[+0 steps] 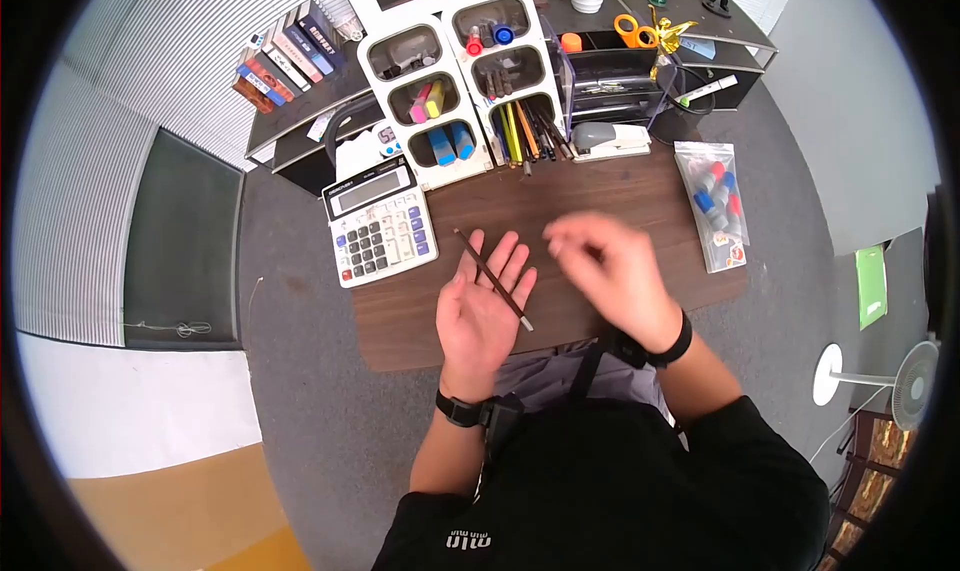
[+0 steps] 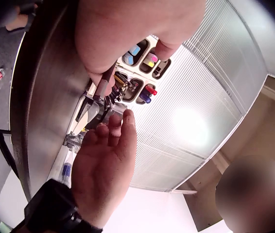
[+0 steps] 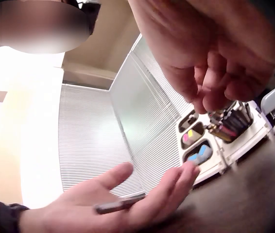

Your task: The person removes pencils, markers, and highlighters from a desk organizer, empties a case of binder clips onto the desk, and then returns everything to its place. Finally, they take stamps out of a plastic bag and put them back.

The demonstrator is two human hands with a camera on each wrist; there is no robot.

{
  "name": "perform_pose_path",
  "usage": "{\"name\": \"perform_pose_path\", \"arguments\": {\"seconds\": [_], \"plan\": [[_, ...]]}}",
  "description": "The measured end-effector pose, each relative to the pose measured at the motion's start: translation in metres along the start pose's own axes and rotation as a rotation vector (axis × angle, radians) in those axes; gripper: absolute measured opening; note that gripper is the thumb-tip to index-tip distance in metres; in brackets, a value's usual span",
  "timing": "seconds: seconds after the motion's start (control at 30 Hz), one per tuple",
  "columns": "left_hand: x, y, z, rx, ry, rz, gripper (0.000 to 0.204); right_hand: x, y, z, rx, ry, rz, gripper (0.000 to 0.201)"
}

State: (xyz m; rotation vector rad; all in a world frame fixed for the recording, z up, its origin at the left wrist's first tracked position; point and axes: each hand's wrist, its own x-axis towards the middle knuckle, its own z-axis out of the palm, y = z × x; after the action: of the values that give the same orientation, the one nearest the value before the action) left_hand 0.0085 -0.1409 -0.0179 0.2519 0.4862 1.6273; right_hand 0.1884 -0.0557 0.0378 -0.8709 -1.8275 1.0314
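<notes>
My left hand (image 1: 478, 316) lies palm up over the wooden desk (image 1: 600, 196) with its fingers straight. A thin brown pencil (image 1: 495, 281) rests slantwise across the palm and fingers, its pale end toward me. In the right wrist view the same pencil (image 3: 120, 204) lies loose on the open left hand (image 3: 128, 201). My right hand (image 1: 605, 266) hovers blurred just to the right of it, fingers loosely bent, with nothing seen in them. From the left wrist view the right hand (image 2: 103, 165) shows below the left hand (image 2: 128, 34).
A calculator (image 1: 380, 226) lies at the desk's left. Behind stand a white organiser (image 1: 465, 81) with pens and markers, a stapler (image 1: 605, 141), books (image 1: 285, 56) and orange scissors (image 1: 630, 29). A clear bag of small items (image 1: 715, 206) lies at the right edge.
</notes>
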Motion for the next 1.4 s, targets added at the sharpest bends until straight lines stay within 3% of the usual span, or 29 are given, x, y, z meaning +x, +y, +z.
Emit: {"name": "perform_pose_path", "arguments": {"seconds": [0.03, 0.1, 0.17, 0.2, 0.27, 0.5, 0.6, 0.63, 0.83, 1.03, 1.3, 1.4], "plan": [[0.0, 0.0, 0.0, 0.004, 0.008, 0.006, 0.069, -0.01, -0.002, 0.003, -0.024, -0.09, -0.065, 0.023], [0.001, 0.0, 0.0, 0.051, 0.01, 0.015, 0.069, -0.023, -0.013, 0.004, 0.058, -0.346, -0.028, 0.022], [0.0, 0.0, 0.001, 0.101, 0.01, 0.023, 0.07, -0.033, -0.007, 0.01, 0.042, -0.446, -0.034, 0.023], [0.0, 0.0, 0.004, 0.112, 0.023, 0.024, 0.07, -0.035, 0.0, 0.013, 0.046, -0.442, -0.031, 0.023], [-0.001, 0.001, 0.005, 0.119, 0.038, 0.024, 0.069, -0.036, 0.01, 0.019, 0.041, -0.35, -0.207, 0.023], [-0.001, -0.001, 0.003, 0.028, 0.005, 0.019, 0.067, -0.027, -0.016, -0.007, 0.142, -0.279, -0.171, 0.022], [-0.002, -0.001, 0.004, -0.006, 0.02, 0.021, 0.067, -0.022, -0.012, -0.016, 0.334, 0.023, -0.042, 0.02], [-0.002, -0.001, 0.003, -0.008, 0.016, 0.027, 0.067, -0.019, -0.011, -0.018, 0.394, 0.049, 0.122, 0.023], [-0.002, -0.001, -0.001, 0.017, 0.031, 0.009, 0.066, 0.033, 0.011, -0.014, 0.456, 0.104, 0.209, 0.026], [-0.003, -0.001, -0.001, 0.05, 0.035, 0.015, 0.066, 0.056, 0.012, -0.008, 0.518, 0.081, 0.183, 0.035], [-0.001, -0.003, 0.001, 0.068, 0.016, 0.014, 0.066, 0.042, -0.001, -0.009, 0.497, 0.032, 0.104, 0.023], [0.0, -0.003, -0.002, 0.068, 0.028, -0.025, 0.066, 0.074, -0.016, -0.015, 0.032, 0.077, -0.152, 0.024]]}}
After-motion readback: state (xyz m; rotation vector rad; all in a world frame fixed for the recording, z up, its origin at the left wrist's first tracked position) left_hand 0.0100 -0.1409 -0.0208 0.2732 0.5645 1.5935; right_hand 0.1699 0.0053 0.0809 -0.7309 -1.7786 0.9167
